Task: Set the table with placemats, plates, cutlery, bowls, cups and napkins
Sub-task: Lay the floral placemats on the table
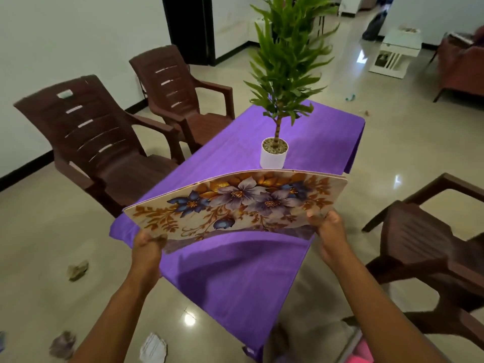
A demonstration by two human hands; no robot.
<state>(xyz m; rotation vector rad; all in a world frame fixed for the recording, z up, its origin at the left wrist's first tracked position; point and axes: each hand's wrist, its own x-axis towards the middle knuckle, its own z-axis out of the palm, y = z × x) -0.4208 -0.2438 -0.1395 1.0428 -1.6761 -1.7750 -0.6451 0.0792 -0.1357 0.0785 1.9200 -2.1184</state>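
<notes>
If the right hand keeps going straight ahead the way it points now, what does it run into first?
Probably nothing at once. The right hand grips the floral placemat held above the purple tablecloth. Further along that line stands the white plant pot, though depth is hard to judge.

Item count: one floral placemat stack (pixel 243 203), centre frame; one potted plant (pixel 274 153) on the surface (pixel 235 279); three brown chairs: two upper left (pixel 99 142) (pixel 180 93), one lower right (pixel 429 247); two hands (pixel 146 247) (pixel 328 231).
</notes>
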